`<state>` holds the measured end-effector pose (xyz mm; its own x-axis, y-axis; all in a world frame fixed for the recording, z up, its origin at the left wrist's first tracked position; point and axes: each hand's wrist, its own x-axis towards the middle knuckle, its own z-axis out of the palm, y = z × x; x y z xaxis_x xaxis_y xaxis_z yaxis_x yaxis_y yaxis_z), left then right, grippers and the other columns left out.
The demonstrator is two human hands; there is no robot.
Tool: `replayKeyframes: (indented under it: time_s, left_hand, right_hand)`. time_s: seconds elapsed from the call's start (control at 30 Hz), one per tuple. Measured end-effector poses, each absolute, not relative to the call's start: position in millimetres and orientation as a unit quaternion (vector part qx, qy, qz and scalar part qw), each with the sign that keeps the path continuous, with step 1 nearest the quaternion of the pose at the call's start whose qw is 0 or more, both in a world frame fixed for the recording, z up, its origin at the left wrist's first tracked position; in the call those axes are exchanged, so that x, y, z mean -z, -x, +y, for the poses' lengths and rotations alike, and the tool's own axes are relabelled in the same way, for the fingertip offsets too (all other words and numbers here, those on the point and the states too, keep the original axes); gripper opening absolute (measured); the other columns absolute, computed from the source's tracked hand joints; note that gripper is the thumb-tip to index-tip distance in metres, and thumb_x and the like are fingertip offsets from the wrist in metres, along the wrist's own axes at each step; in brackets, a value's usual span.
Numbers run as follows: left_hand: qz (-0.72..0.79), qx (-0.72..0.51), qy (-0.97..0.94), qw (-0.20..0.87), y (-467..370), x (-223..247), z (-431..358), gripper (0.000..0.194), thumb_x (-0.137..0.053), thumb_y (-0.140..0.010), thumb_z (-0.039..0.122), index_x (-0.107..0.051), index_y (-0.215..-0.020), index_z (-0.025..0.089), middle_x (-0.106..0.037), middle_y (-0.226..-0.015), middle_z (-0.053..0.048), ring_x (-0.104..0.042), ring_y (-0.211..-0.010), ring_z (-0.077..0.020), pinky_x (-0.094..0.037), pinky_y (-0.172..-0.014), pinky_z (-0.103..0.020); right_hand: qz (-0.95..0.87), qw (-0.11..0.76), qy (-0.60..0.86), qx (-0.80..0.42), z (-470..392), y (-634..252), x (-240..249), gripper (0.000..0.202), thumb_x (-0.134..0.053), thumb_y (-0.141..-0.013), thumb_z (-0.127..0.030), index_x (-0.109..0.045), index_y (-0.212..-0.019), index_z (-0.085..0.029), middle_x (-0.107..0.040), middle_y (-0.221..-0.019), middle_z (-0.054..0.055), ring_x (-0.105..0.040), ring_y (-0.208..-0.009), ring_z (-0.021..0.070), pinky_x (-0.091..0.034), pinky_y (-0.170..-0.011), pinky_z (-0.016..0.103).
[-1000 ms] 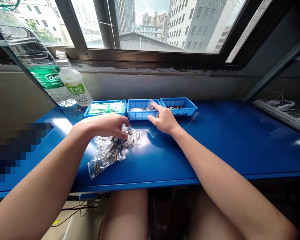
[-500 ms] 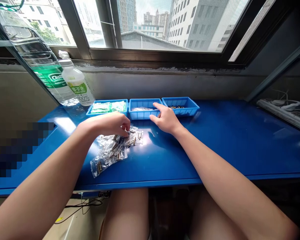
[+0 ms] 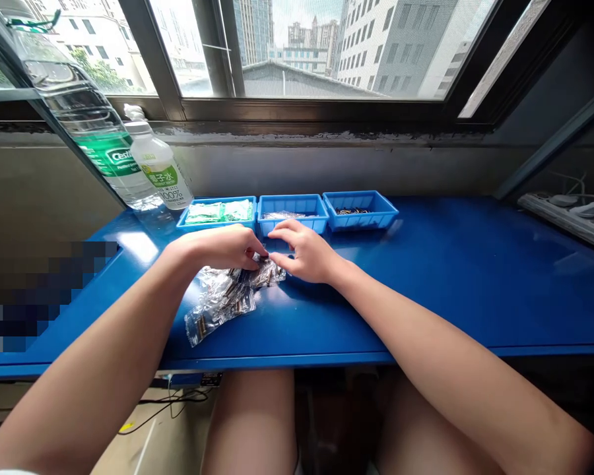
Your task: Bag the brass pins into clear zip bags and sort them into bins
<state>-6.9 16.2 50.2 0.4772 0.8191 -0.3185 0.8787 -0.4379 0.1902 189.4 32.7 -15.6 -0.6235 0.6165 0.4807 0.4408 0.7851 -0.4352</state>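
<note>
Here, clear plastic parts packets [image 3: 222, 300]: heaped front-left of the middle blue bin [image 3: 297, 204]. Left hand [image 3: 237, 245]: front-left of bin, fingers curled; cannot tell whether pinching. Right hand [image 3: 311, 256]: just in front, thumb and fingers spread.

Glossy, crinkled clear plastic packets [image 3: 222, 293]; smooth, shiny tabletop [image 3: 336, 323].

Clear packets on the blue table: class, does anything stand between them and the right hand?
Only the left hand does, partly: it reaches over the far end of the clear packets, close to the right hand. No other thing visibly stands between; whether the hands touch is unclear.
</note>
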Motion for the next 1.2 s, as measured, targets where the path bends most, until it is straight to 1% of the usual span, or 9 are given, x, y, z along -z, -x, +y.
replayKeyframes:
  time_s: [0.07, 0.13, 0.33, 0.43, 0.6, 0.73, 0.87, 0.97, 1.2]
  left_hand:
    - [0.504, 0.082, -0.843, 0.169, 8.5, -48.9, 17.4, 0.032, -0.060, -0.081, 0.029, -0.075, -0.109, 0.024, -0.069, -0.075, 0.001, -0.054, -0.062, -0.0117, -0.036, -0.057, -0.021]
    - [0.509, 0.072, -0.841, 0.168, 10.0, -47.3, 18.6, 0.029, -0.062, -0.081, 0.030, -0.076, -0.105, 0.025, -0.070, -0.077, 0.000, -0.056, -0.064, -0.0121, -0.036, -0.058, -0.021]
    - [0.479, 0.030, -0.863, 0.158, 12.7, -44.4, 21.1, 0.022, -0.062, -0.083, 0.027, -0.079, -0.095, 0.023, -0.072, -0.082, -0.002, -0.058, -0.068, -0.0124, -0.038, -0.061, -0.021]
    - [0.450, -0.025, -0.882, 0.140, 14.6, -42.9, 23.1, 0.022, -0.062, -0.084, 0.032, -0.079, -0.092, 0.021, -0.069, -0.081, -0.004, -0.057, -0.066, -0.0122, -0.039, -0.062, -0.022]
    - [0.396, -0.153, -0.897, 0.122, 12.5, -41.9, 22.1, 0.028, -0.059, -0.086, 0.041, -0.076, -0.087, 0.019, -0.065, -0.085, -0.006, -0.058, -0.071, -0.0128, -0.043, -0.066, -0.023]
    - [0.385, -0.216, -0.889, 0.117, 4.9, -42.9, 17.1, 0.029, -0.055, -0.089, 0.040, -0.072, -0.089, 0.016, -0.066, -0.093, -0.008, -0.059, -0.079, -0.0145, -0.046, -0.070, -0.024]
    - [0.394, -0.238, -0.879, 0.123, 0.9, -44.2, 12.4, 0.029, -0.052, -0.090, 0.040, -0.069, -0.097, 0.017, -0.067, -0.086, -0.005, -0.059, -0.075, -0.0128, -0.045, -0.067, -0.022]
    - [0.384, -0.254, -0.881, 0.112, 0.3, -43.7, 11.2, 0.032, -0.060, -0.086, 0.042, -0.067, -0.102, 0.016, -0.068, -0.082, -0.003, -0.059, -0.071, -0.0117, -0.044, -0.063, -0.021]
    - [0.380, -0.323, -0.866, 0.020, -3.2, -32.7, 17.6, 0.019, -0.058, -0.088, 0.032, -0.068, -0.085, 0.016, -0.069, -0.074, -0.002, -0.059, -0.064, -0.0104, -0.043, -0.062, -0.021]
  right_hand:
    - [-0.914, 0.240, 0.296, -0.138, 29.6, -187.0, 14.9, 0.033, -0.060, -0.087, -0.036, -0.069, -0.112, -0.016, -0.064, -0.120, 0.011, -0.062, -0.100, 0.0236, -0.049, -0.075, 0.033]
    - [-0.922, 0.200, 0.300, -0.142, 28.1, -186.2, 13.2, 0.029, -0.058, -0.089, -0.038, -0.072, -0.105, -0.017, -0.067, -0.112, 0.009, -0.062, -0.098, 0.0225, -0.046, -0.071, 0.031]
    - [-0.916, 0.205, 0.297, -0.176, 28.8, -188.3, 9.8, 0.025, -0.058, -0.091, -0.035, -0.073, -0.100, -0.018, -0.068, -0.105, 0.007, -0.063, -0.091, 0.0185, -0.044, -0.070, 0.028]
    - [-0.910, 0.232, 0.281, -0.198, 31.1, -191.1, 8.9, 0.026, -0.055, -0.092, -0.032, -0.072, -0.103, -0.016, -0.068, -0.105, 0.009, -0.062, -0.091, 0.0180, -0.045, -0.072, 0.028]
    - [-0.895, 0.321, 0.243, -0.190, 36.9, -196.2, 8.5, 0.027, -0.066, -0.082, -0.028, -0.067, -0.105, -0.013, -0.069, -0.096, 0.008, -0.061, -0.081, 0.0168, -0.044, -0.070, 0.028]
    - [-0.884, 0.350, 0.235, -0.203, 39.5, -197.4, 8.4, 0.012, -0.059, -0.086, -0.025, -0.065, -0.082, -0.016, -0.064, -0.070, 0.001, -0.053, -0.062, 0.0117, -0.039, -0.060, 0.025]
    - [-0.862, 0.386, 0.245, -0.221, 39.2, -198.7, 5.3, 0.028, -0.054, -0.090, -0.027, -0.056, -0.064, -0.017, -0.052, -0.057, -0.002, -0.043, -0.054, 0.0092, -0.034, -0.054, 0.024]
    - [-0.851, 0.389, 0.253, -0.245, 38.5, -200.9, 2.4, 0.026, -0.054, -0.091, -0.029, -0.058, -0.068, -0.016, -0.052, -0.058, -0.002, -0.043, -0.053, 0.0091, -0.033, -0.052, 0.024]
    - [-0.823, 0.413, 0.275, -0.276, 36.4, -201.4, -0.1, 0.021, -0.056, -0.091, -0.037, -0.062, -0.087, -0.016, -0.058, -0.064, -0.002, -0.045, -0.050, 0.0084, -0.036, -0.050, 0.022]
